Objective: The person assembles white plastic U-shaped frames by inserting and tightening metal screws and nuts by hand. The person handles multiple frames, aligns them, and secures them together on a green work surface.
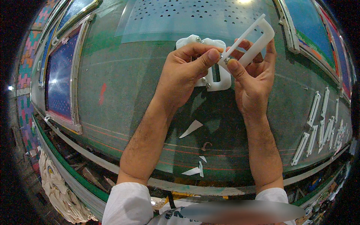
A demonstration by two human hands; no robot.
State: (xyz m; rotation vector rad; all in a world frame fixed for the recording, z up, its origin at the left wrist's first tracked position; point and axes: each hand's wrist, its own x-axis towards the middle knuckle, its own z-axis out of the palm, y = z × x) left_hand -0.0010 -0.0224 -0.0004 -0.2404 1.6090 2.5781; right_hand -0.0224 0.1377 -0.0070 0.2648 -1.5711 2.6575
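A white plastic U-shaped bracket (258, 45) is tilted up in my right hand (255, 80), whose thumb presses near its lower end while the fingers wrap behind. Small metal screws (226, 59) show at that end. My left hand (179, 73) pinches thumb and forefinger together right beside these screws; whatever lies between the fingertips is too small to make out. Beneath and behind both hands, more white plastic brackets with screws (221, 83) rest on the dark green table (123, 97), partly covered by my left hand.
White scraps (192, 128) lie between my forearms. Several slim slotted white pieces (314, 108) are spread at the right. A framed printing screen (64, 77) stands at the left, another frame (307, 30) at the upper right. A perforated translucent sheet (161, 24) covers the far side.
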